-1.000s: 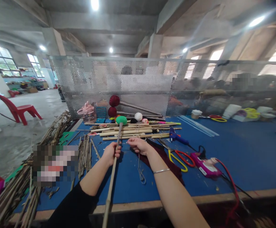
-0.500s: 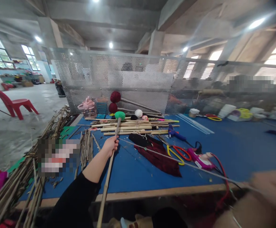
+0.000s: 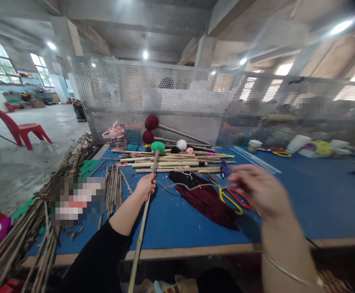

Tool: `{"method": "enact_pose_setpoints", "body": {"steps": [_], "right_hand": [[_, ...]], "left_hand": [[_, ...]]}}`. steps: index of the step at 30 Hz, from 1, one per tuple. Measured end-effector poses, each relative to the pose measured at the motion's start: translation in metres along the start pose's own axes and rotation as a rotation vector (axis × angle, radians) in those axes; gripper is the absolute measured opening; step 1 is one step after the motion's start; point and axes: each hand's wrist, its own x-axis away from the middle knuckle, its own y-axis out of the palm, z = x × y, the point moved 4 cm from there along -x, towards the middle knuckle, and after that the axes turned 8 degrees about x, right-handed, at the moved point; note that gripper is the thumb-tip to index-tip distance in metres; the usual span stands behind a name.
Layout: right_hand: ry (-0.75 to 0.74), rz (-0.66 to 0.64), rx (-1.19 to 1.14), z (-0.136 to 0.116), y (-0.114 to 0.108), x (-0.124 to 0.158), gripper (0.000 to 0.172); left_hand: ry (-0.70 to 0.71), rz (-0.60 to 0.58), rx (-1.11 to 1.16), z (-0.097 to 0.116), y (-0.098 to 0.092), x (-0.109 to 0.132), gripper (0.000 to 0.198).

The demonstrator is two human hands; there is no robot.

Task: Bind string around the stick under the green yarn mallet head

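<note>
My left hand (image 3: 146,187) is closed around a bamboo-handled mallet (image 3: 139,240) with a round green head (image 3: 158,147) at its far end. Grey wrapping shows on the handle between that head and my fingers. A thin grey cord (image 3: 200,186) runs slack from beside my left hand to my right hand (image 3: 261,191), whose fingers are pinched on it and slightly blurred. Under the cord lies a dark red and black cloth (image 3: 206,203). Scissors with red and yellow handles (image 3: 231,201) lie just left of my right hand, partly covering the cloth edge.
Behind the hands lie bamboo sticks (image 3: 165,164), two dark red mallets (image 3: 151,122) and a white ball (image 3: 181,145). Bundled twigs (image 3: 70,175) line the left edge of the blue table (image 3: 177,238). A perforated metal screen (image 3: 119,89) stands at the back.
My right hand has moved in from the lower right toward the middle of the table. The cord, stretched straight before, now hangs slack and wavy. My left hand keeps its hold on the mallet.
</note>
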Motion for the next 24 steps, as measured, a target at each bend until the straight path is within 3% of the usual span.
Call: {"method": "enact_pose_setpoints", "body": {"steps": [2,4,7,9,14,18,24], "right_hand": [[0.046,-0.041,0.252,-0.002,0.029,-0.008,0.033],[0.015,-0.168,0.455,-0.005,0.068,-0.017,0.036],[-0.121,-0.463,0.552,-0.005,0.122,-0.040,0.024],[-0.165,-0.498,0.611,0.003,0.141,-0.069,0.019],[-0.024,-0.267,0.864,0.047,0.140,-0.159,0.017],[0.033,-0.085,0.943,0.070,0.129,-0.211,0.026],[0.120,-0.234,1.002,0.088,0.137,-0.261,0.026]], "left_hand": [[0.005,0.003,-0.004,0.000,0.000,0.000,0.016],[0.011,0.005,-0.010,-0.001,-0.001,-0.001,0.017],[0.023,0.014,-0.013,-0.002,0.000,0.000,0.018],[0.031,0.047,-0.003,-0.004,0.001,0.001,0.019],[0.072,0.151,0.007,-0.006,0.002,0.003,0.027],[0.069,0.171,-0.007,-0.008,0.004,0.002,0.035],[0.045,0.170,-0.037,-0.009,0.005,0.000,0.039]]}}
